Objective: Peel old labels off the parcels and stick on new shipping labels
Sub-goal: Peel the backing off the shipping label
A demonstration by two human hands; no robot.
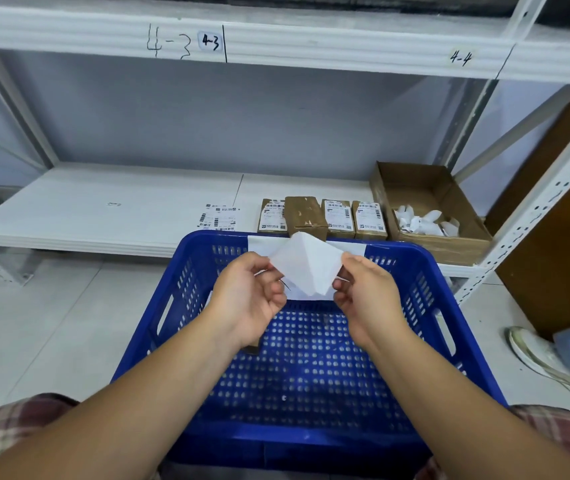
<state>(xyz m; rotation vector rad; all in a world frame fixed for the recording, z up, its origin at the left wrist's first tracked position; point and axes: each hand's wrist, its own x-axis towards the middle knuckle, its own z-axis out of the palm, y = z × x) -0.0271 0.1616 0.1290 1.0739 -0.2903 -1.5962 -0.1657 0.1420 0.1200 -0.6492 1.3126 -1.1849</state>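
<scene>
A folded white sheet (pixel 306 265), its print side hidden, is pinched between left hand (pixel 249 299) and right hand (pixel 368 296) over the basket (pixel 311 441), masking its far rim; parcels (pixel 339 220) at 12 o'clock, scrap box (pixel 449 244) at 1, loose labels (pixel 219 218) at 11

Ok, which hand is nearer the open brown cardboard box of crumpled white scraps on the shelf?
Right. The right hand sits front-left of the open brown cardboard box, pinching the white paper sheet; the left hand pinches its other edge, farther left.
</scene>
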